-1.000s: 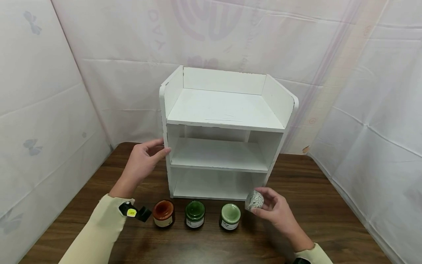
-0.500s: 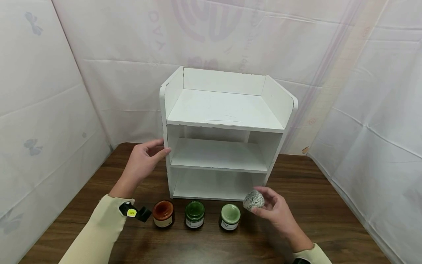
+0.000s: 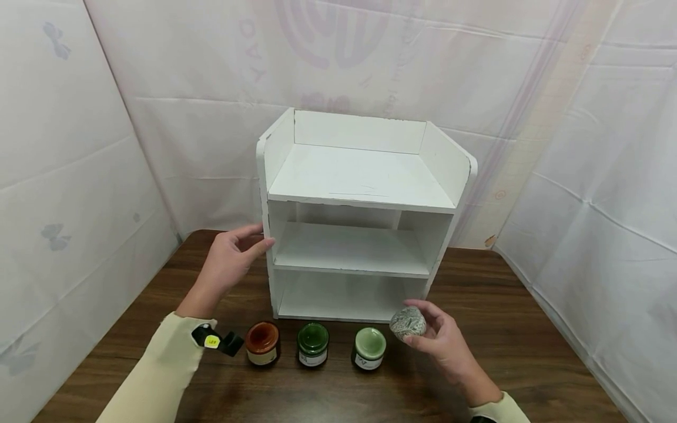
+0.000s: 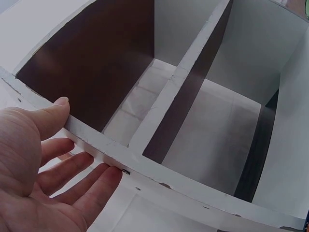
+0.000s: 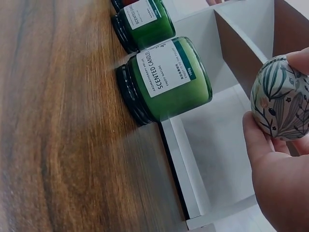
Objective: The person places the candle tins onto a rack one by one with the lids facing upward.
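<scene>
Right hand (image 3: 443,339) is gripping a round white-green leaf-patterned tin (image 3: 407,324), lower right; left hand (image 3: 226,257) is pinching the white three-tier wooden shelf (image 3: 362,171), centre.

The white shelf (image 3: 359,170) has a smooth, painted-looking finish, chipped and rough along its edges, while the worktop (image 3: 317,402) shows dark wood grain with a soft sheen. Glossy, smooth and glass-like, the orange-brown jar (image 3: 262,339), dark green jar (image 3: 312,339) and pale green jar (image 3: 369,342) carry paper-like labels (image 5: 164,67). The patterned container (image 5: 281,99) looks smooth and faintly satiny, the sheeting (image 3: 201,135) matt and creased, the sleeve (image 3: 158,364) matt cloth.
</scene>
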Tool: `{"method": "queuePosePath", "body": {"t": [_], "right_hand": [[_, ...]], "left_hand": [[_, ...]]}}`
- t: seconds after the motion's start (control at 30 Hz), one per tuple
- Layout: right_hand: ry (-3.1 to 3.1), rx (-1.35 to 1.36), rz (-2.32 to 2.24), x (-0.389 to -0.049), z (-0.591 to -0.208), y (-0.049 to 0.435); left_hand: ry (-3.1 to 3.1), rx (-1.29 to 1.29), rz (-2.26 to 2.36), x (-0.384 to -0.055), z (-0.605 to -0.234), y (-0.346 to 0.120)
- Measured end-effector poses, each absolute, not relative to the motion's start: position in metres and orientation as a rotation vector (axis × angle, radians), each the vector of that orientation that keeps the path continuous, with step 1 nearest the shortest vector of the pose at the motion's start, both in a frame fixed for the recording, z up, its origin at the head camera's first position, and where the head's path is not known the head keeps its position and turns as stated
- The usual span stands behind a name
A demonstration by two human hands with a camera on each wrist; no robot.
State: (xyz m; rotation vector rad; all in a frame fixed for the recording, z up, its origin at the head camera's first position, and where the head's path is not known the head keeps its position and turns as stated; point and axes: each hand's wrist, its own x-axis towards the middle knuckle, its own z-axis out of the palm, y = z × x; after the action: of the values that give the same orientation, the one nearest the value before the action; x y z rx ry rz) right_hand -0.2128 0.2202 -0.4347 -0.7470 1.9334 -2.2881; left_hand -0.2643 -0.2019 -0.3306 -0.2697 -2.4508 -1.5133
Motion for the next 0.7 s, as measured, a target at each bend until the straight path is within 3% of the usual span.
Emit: {"method": "queuePosePath", "body": {"t": [0.7], "right_hand": [[1.979, -0.723, -2.246, -0.2117, -0.4288, 0.2179]], "left_hand": [[-2.458, -0.255, -1.479, -0.2665, -0.3309, -0.2026]]}}
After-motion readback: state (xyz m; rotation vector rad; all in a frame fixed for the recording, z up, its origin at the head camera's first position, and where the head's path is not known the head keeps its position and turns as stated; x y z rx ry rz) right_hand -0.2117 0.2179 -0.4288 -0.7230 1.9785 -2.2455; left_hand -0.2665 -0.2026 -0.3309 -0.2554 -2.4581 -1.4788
